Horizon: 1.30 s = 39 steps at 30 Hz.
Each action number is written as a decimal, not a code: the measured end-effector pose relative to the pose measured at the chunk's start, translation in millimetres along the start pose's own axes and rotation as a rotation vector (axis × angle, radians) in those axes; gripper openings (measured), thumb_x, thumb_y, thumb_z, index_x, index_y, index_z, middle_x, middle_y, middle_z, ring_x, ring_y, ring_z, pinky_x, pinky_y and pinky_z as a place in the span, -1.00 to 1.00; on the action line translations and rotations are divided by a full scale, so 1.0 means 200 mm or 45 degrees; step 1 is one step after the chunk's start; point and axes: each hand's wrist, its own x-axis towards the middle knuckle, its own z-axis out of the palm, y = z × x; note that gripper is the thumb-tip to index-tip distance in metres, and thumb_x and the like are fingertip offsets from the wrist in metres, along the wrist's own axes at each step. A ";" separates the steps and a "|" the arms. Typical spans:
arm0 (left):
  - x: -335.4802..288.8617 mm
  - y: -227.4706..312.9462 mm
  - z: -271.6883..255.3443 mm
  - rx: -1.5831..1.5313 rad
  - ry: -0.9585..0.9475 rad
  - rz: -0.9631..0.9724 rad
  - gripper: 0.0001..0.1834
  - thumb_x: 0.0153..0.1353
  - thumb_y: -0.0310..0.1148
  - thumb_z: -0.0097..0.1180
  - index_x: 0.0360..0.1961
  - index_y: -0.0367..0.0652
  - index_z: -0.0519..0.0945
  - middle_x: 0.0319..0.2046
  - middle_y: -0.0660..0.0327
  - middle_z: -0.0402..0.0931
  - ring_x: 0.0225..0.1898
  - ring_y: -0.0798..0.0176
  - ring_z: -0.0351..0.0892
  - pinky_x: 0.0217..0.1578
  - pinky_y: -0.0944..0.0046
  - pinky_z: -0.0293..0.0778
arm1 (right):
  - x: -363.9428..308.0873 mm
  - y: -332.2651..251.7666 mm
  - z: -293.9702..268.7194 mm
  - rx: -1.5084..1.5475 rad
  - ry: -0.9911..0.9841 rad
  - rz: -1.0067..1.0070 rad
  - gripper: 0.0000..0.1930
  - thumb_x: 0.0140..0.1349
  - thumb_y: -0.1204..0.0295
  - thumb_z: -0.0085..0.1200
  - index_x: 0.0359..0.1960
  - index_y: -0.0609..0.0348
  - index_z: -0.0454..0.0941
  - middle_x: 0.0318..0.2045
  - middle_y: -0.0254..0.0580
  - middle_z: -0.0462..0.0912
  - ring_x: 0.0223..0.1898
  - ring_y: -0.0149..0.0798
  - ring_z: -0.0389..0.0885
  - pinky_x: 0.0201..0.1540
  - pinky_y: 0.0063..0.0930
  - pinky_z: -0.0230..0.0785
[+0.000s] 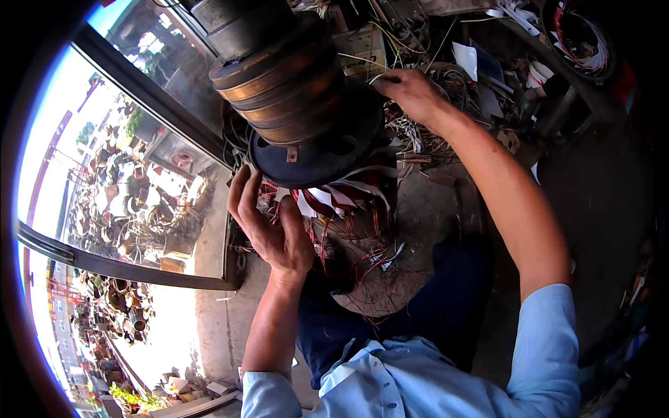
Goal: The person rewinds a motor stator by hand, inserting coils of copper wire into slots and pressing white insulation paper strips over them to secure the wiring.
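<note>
A large motor rotor stands upright in front of me. Its shaft end carries dark slip rings with copper bands point(268, 90), above a wide black disc point(306, 164). Below the disc, red wires point(324, 205) and white strips of insulation point(341, 195) hang around the windings. My left hand point(275, 233) is at the disc's near left rim, its fingertips against the edge, fingers curved and apart. On the disc's far right side, my right hand point(411, 94) pinches a thin pale strip point(377, 78); its fingertips are partly hidden.
To my left is a metal-framed glass door point(139, 268), with heaps of scrap parts point(129, 191) outside. Tangled wire scraps and a cardboard box point(364, 52) lie behind the rotor. A coil of red and white wire point(578, 42) is at the far right. Loose red wire ends litter the floor point(376, 282).
</note>
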 end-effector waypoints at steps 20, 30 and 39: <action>0.40 -0.25 0.26 -0.541 0.333 -0.919 -0.72 0.38 -0.52 0.09 0.06 -0.43 0.58 -0.07 0.05 0.66 -0.06 0.22 0.62 0.03 0.27 0.50 | 0.42 -0.07 0.13 0.353 -0.261 0.464 -0.73 0.37 0.41 0.13 -0.01 0.31 0.69 -0.14 -0.06 0.76 -0.13 -0.16 0.75 -0.07 -0.24 0.60; 0.58 -0.38 0.29 -0.557 -0.103 -0.943 -0.67 0.35 -0.48 0.16 0.09 -0.43 0.60 -0.17 0.04 0.71 -0.25 0.20 0.74 -0.22 0.26 0.69 | 0.26 -0.06 0.05 0.415 0.054 0.437 -0.71 0.37 0.41 0.12 -0.02 0.38 0.67 -0.12 0.05 0.76 -0.13 -0.09 0.76 -0.11 -0.17 0.62; 0.66 -0.65 0.17 -0.783 -0.128 -1.073 -0.77 0.29 -0.66 0.09 -0.06 -0.37 0.65 -0.22 0.08 0.71 -0.25 0.17 0.74 -0.16 0.22 0.69 | 0.23 0.08 0.37 0.207 0.378 0.483 -0.73 0.41 0.46 0.05 -0.05 0.50 0.57 -0.20 0.14 0.72 -0.25 0.01 0.75 -0.20 -0.10 0.70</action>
